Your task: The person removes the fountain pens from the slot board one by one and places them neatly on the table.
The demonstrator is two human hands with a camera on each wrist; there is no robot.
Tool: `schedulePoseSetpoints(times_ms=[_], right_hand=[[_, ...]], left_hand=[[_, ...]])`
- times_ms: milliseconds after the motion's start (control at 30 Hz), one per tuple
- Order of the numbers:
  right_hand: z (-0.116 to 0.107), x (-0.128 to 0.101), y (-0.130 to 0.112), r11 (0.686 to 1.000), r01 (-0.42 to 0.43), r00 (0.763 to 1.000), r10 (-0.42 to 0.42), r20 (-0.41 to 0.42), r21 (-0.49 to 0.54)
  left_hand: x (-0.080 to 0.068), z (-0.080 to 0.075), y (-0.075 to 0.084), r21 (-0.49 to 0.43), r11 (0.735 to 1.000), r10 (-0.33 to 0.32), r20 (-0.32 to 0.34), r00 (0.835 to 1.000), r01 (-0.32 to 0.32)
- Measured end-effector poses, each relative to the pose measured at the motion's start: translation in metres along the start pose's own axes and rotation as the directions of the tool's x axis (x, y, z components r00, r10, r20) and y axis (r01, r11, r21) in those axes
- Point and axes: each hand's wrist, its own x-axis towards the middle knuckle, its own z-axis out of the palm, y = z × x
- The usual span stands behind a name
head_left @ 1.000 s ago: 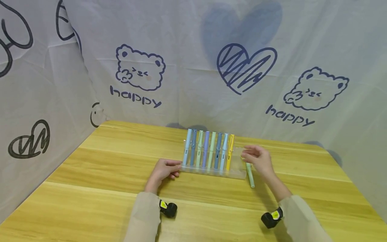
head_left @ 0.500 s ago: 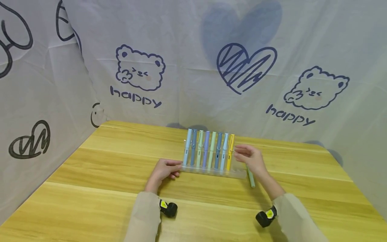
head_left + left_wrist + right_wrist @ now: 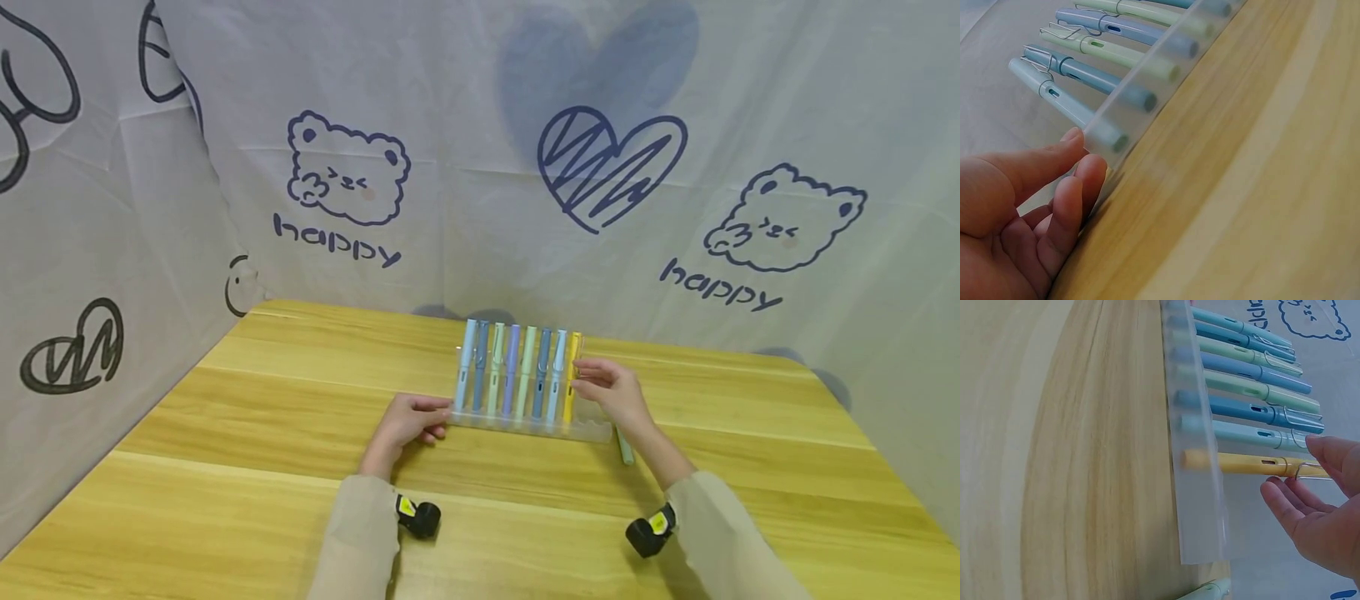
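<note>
A clear plastic pen rack (image 3: 525,429) stands on the wooden table (image 3: 247,433) and holds several pastel pens upright. My left hand (image 3: 408,421) rests at the rack's left end, its fingertips (image 3: 1088,169) touching the rack's corner (image 3: 1147,78) beside the light blue pen (image 3: 1054,94). My right hand (image 3: 609,392) is at the yellow pen (image 3: 573,379), the rightmost in the row. In the right wrist view its fingers (image 3: 1310,509) lie spread on either side of the yellow pen's (image 3: 1247,464) clip end, one fingertip touching it. A pale green pen (image 3: 624,450) lies flat on the table right of the rack.
A white cloth (image 3: 480,167) printed with bears and hearts walls the table at the back and both sides. The rack's (image 3: 1200,506) rightmost slots stand unfilled. Bare wood stretches to the left, right and front of the rack.
My right hand has moved left, away from the green pen lying on the table, up to the yellow pen in the rack. The left hand has stayed put.
</note>
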Motion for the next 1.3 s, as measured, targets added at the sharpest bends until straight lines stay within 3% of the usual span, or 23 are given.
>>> schedulePoseSetpoints(times_ms=[433,967,1300], right_hand=[[0.0052,0.0041,0.0058,1.0,-0.009,1.0,0.01,0.004,-0.011],[0.0058,0.0027,0.0063,1.0,0.004,0.995,-0.006,-0.095,-0.022],[0.0041,0.0035,0.0044,0.99,0.13,0.973,-0.137,-0.188,-0.044]], left_hand=[[0.0009,-0.0002,-0.0008,-0.001,1.0,0.0,0.003,1.0,0.0],[-0.0001,0.0008,0.0003,-0.01,1.0,-0.009,0.003,1.0,0.009],[-0.0003,0.0,0.0008,-0.024,1.0,-0.011,0.014,1.0,0.011]])
